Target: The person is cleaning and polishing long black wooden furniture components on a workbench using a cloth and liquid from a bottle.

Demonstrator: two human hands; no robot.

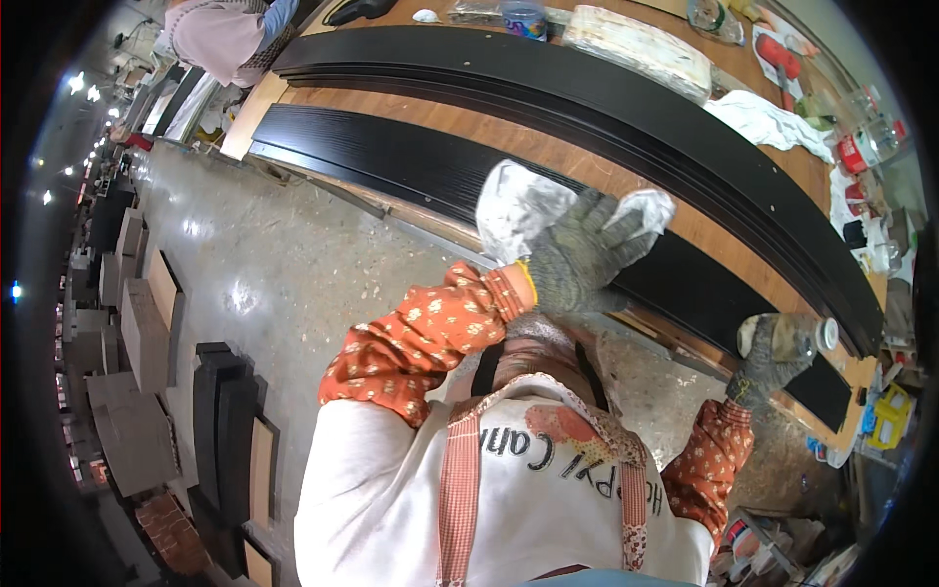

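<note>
My left hand (579, 256), in a grey knit glove, lies over a crumpled white cloth (520, 203). The cloth bulges out on both sides of the fingers and is pressed onto a long black board (367, 147) along the bench's near edge. Farther right, my gloved right hand (766, 377) grips a clear plastic bottle (790, 338), tilted over the board's right end. Whether liquid is inside, I cannot tell. Beyond the near board, a second, curved-looking black moulded board (597, 103) runs along the wooden bench top (548, 147).
Along the bench's far side are a plastic-wrapped white package (638, 51), a white rag (768, 119), a red-handled tool (778, 57) and a red-labelled bottle (866, 149). Another person (220, 39) is at upper left. Dark boards (223, 430) are stacked on the floor at left.
</note>
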